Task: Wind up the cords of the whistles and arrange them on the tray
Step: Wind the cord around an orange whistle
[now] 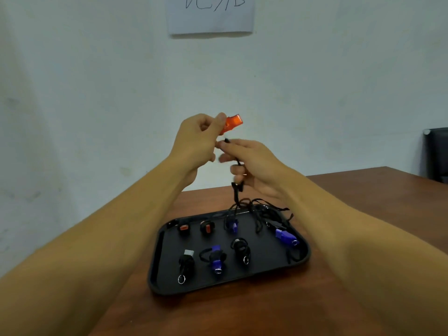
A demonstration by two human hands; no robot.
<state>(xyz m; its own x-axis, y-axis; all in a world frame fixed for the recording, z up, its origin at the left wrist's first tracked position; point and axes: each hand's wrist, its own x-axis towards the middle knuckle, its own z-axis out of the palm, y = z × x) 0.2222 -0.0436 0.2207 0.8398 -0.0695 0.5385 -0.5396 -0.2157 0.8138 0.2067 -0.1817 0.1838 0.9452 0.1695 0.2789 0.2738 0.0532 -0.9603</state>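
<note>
My left hand [197, 141] holds an orange whistle [233, 123] up in the air above the black tray [306, 253]. Just below it, my right hand [254, 166] pinches the whistle's black cord [235, 190], which hangs down into a loose tangle of cords [264, 209] at the tray's far right. On the tray lie several whistles with wound cords: two orange ones [183, 227] at the back left, a purple one [231, 225] behind, and a grey [186, 261], a purple [216, 259] and a black-wrapped one [241, 251] in front. A purple whistle [286, 236] with a loose cord lies at the right.
The tray sits on a brown wooden table [363, 214] against a pale wall. A sheet of paper [209, 14] hangs on the wall. A dark object [436, 154] stands at the far right beyond the table's edge.
</note>
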